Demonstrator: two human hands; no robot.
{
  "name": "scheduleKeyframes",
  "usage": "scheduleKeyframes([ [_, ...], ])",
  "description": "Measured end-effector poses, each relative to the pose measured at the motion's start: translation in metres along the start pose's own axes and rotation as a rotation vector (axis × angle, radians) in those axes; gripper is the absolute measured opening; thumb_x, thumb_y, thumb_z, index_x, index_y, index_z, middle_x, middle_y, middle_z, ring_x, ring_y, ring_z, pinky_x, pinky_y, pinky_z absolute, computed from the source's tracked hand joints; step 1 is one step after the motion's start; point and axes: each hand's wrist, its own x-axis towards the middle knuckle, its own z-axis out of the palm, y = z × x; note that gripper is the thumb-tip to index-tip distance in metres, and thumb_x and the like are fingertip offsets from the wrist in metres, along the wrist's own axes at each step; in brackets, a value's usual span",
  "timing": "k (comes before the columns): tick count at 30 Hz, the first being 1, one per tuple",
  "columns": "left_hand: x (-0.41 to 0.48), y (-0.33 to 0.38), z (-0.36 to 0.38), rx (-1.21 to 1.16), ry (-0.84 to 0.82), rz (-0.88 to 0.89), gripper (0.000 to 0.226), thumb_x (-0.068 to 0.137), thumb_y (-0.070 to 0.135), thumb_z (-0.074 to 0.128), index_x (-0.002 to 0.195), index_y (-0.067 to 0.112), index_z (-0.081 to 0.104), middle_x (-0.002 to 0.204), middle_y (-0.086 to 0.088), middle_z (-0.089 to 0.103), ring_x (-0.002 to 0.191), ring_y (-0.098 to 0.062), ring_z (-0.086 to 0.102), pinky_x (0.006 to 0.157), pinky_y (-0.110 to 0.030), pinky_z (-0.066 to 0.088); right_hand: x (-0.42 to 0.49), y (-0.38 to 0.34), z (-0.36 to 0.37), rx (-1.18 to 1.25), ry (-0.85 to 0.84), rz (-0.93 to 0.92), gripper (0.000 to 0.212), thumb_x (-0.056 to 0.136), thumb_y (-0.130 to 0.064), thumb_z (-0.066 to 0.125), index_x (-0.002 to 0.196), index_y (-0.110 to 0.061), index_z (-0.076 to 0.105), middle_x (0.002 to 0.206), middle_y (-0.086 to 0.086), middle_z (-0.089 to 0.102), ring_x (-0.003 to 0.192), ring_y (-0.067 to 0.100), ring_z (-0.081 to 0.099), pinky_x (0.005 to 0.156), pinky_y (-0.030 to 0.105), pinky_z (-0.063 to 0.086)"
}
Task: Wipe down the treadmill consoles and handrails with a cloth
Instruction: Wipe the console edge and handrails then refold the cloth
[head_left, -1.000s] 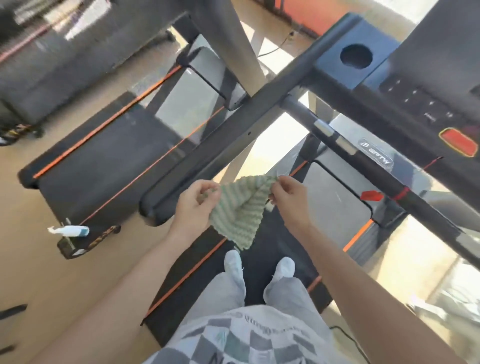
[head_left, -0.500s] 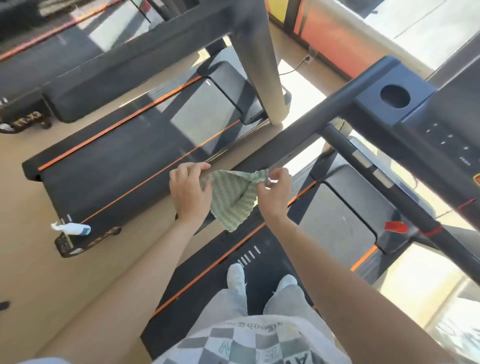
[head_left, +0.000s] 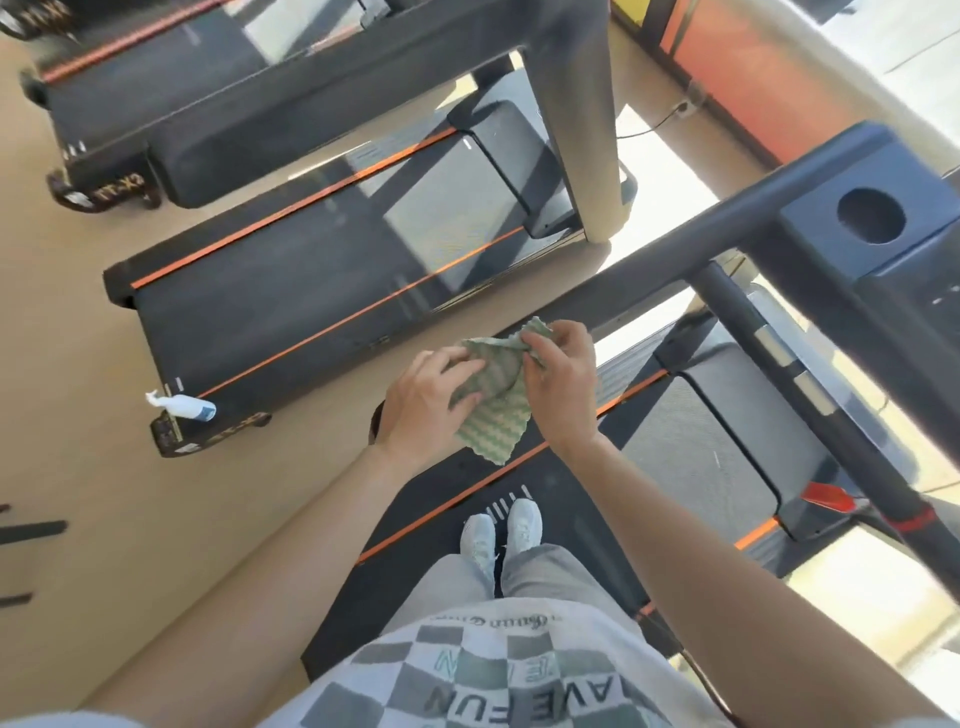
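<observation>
I stand on a black treadmill deck with orange stripes. A green striped cloth (head_left: 496, 400) hangs between my hands, bunched over the left handrail (head_left: 639, 283) of this treadmill. My left hand (head_left: 428, 402) grips the cloth's left side with curled fingers. My right hand (head_left: 563, 382) pinches its upper right edge. The handrail's near end lies hidden under my hands and the cloth. The dark blue console (head_left: 883, 228), with a round cup hole, sits at the upper right. A black crossbar (head_left: 810, 395) runs down from it toward the lower right.
A second treadmill (head_left: 311, 270) lies to the left, a white spray bottle (head_left: 182, 405) resting on its rear corner. A third treadmill (head_left: 171, 67) is farther back. A tan upright post (head_left: 592, 130) rises between the machines. Beige floor (head_left: 78, 519) spreads to the left.
The view has tilted so the console moved up and right. My hands have come closer together, folding the cloth from a spread triangle into a bunch over the handrail.
</observation>
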Motion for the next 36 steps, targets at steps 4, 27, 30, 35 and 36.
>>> scheduleKeyframes([
  [4,-0.016,-0.006,-0.006,0.012,0.048,-0.064,0.039,0.082,0.027,0.084,0.120,0.023,0.075,0.122,0.004,0.069,0.105,-0.024,0.061,0.082,-0.042,0.057,-0.008,0.001,0.011,-0.068,-0.070,-0.241,0.016,0.087,-0.001,0.072,0.098,-0.010,0.079,0.108,0.014,0.065,0.094,0.034,0.052,0.077,0.036,0.050],
  [27,-0.011,-0.066,-0.035,-0.312,-0.244,-0.091,0.044,0.093,0.039,0.073,0.134,0.025,0.068,0.132,0.007,0.069,0.112,-0.013,0.063,0.088,-0.022,0.042,-0.060,-0.070,0.032,-0.133,-0.093,0.066,0.037,0.092,0.003,0.063,0.126,-0.009,0.070,0.108,0.018,0.054,0.091,0.036,0.059,0.076,0.048,0.059],
  [30,-0.033,-0.083,-0.038,-0.374,-0.185,-0.067,0.041,0.090,0.035,0.077,0.128,0.022,0.072,0.123,0.004,0.072,0.102,-0.012,0.066,0.087,-0.024,0.048,-0.084,-0.095,0.046,-0.144,-0.109,0.054,0.034,0.096,-0.006,0.059,0.129,-0.006,0.067,0.097,0.014,0.054,0.080,0.030,0.057,0.065,0.040,0.057],
  [35,-0.076,-0.129,-0.049,-0.353,-0.167,-0.057,0.020,0.086,0.023,0.081,0.106,0.017,0.081,0.093,0.002,0.078,0.075,-0.012,0.065,0.074,-0.026,0.053,-0.116,-0.133,0.073,-0.179,-0.104,0.065,0.033,0.093,-0.003,0.063,0.125,-0.007,0.070,0.089,0.011,0.054,0.074,0.028,0.053,0.060,0.035,0.051],
  [36,-0.086,-0.141,-0.051,-0.303,-0.245,-0.064,0.014,0.087,0.024,0.080,0.101,0.021,0.083,0.088,0.002,0.079,0.073,-0.016,0.067,0.073,-0.028,0.054,-0.121,-0.139,0.080,-0.188,-0.143,0.056,0.033,0.090,0.002,0.066,0.121,-0.007,0.072,0.087,0.010,0.054,0.073,0.028,0.053,0.061,0.036,0.052],
])
